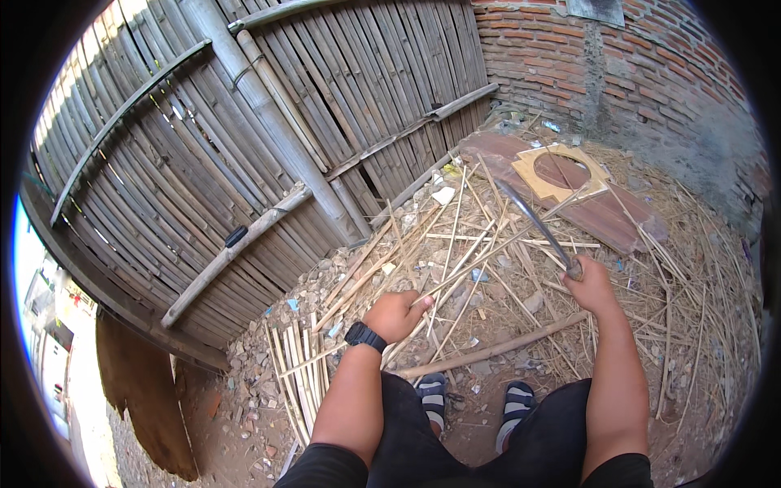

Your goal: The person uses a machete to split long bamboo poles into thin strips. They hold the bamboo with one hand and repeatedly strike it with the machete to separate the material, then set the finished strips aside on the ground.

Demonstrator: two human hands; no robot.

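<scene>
My left hand (396, 315), with a dark watch on its wrist, is closed around a thin bamboo strip (488, 252). The strip slants up and to the right, crossing beneath the blade. In my right hand (591, 286) is the handle of a sickle (534, 218). Its long, dark, curved blade points up and to the left over the litter of strips. Part of the handle is hidden by my fingers. Below both hands, a thicker bamboo pole (504, 348) lies across the ground in front of my feet.
Split bamboo strips (297, 366) lie in a row left of my left forearm. A reddish-brown board (496, 154) carries a tan panel with a round hole (598, 169). A bamboo fence (268, 154) stands at left, a brick wall (537, 61) at back right. Rubble covers the ground.
</scene>
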